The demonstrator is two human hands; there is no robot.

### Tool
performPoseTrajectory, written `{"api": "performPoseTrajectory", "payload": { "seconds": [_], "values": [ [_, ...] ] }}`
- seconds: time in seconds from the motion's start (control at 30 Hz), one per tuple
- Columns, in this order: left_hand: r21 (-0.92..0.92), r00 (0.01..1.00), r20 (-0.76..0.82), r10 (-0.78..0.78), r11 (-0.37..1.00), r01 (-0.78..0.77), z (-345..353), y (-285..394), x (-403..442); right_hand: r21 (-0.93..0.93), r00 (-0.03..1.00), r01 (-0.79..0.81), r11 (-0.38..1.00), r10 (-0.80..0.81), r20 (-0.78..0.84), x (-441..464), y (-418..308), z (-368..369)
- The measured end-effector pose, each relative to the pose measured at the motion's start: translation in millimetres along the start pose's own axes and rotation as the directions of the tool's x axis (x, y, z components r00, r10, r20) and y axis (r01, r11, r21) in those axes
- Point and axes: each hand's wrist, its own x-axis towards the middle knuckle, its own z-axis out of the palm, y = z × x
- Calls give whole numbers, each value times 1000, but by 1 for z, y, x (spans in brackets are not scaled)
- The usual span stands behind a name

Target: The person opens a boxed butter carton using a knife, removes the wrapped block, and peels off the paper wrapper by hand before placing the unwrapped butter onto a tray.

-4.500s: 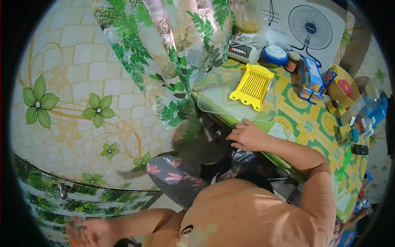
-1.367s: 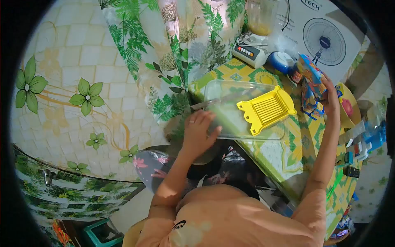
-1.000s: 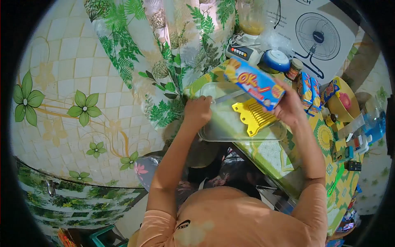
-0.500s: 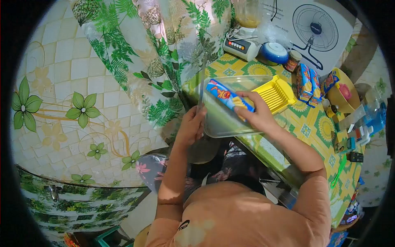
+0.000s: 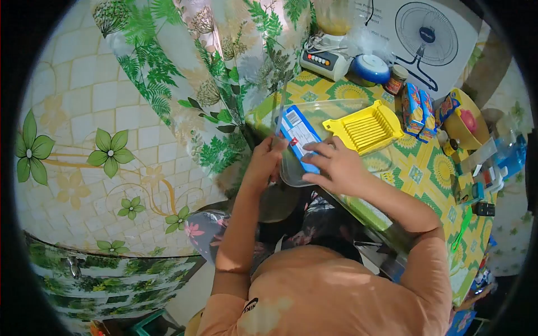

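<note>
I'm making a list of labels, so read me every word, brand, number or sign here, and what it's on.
"NIKE", upside down, with a swoosh: orange shirt.
"Knob", apparently: fan carton; its other print is cut off or blurred.
Too small or blurred: print and barcode on the blue pack under the right hand, blue boxes, jar.

Bright yellow is worn throughout by the ridged rectangular plastic tray (image 5: 367, 131). Left of that tray, the oblong blue-and-white packet (image 5: 302, 133) is marked with red; around the tray, the printed tablecloth (image 5: 417, 173) is patterned yellow and green (pale diamonds included).
</note>
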Motion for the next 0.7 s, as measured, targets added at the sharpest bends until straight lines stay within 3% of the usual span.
{"api": "performPoseTrajectory", "payload": {
  "seconds": [0.1,0.2,0.3,0.4,0.6,0.7],
  "values": [
    [164,1000,-17,-23,986,25,1,3,4,524,978,-169,835,209,-18,1,15,10],
    [274,1000,-28,-10,961,18,6,11,5,474,961,-252,844,276,19,5,24,23],
    [267,998,-50,-33,963,45,8,16,4,438,957,-236,868,285,-48,17,16,21],
    [146,997,-42,-58,987,64,-2,6,9,318,944,-295,901,326,-47,30,17,30],
    [105,999,-14,-48,993,50,-12,-1,12,101,835,-512,853,466,293,71,-6,21],
    [99,999,1,-49,994,48,-11,3,13,181,857,-499,847,452,249,75,2,28]
  ]
}}
